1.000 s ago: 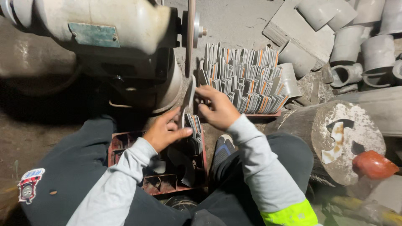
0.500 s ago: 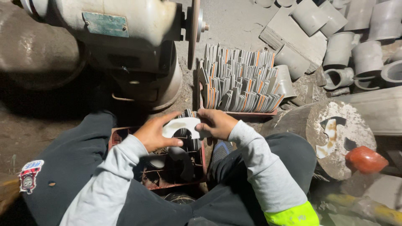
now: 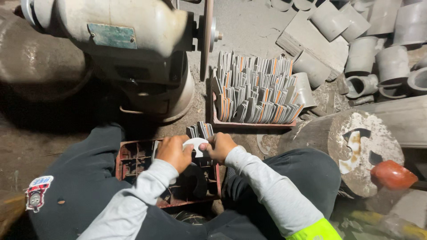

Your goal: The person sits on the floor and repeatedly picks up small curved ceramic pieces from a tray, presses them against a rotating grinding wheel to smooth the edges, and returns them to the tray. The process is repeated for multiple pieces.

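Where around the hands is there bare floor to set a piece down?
Bare floor lies left of the red crate, below the bench grinder, and beyond the full tray toward the pipe sections. It is crowded where both hands, left hand and right hand, hold the plate.

Both grey-sleeved forearms angle inward from below, elbows bent. The left hand (image 3: 174, 152) and right hand (image 3: 219, 146) sit close together, knuckles up, fingers (image 3: 205, 145) curled in a pinching grip.

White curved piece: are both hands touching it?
Touching. The head view shows the left hand and the right hand pinching the white curved piece at opposite ends, fingers overlapping its edges with no gap.
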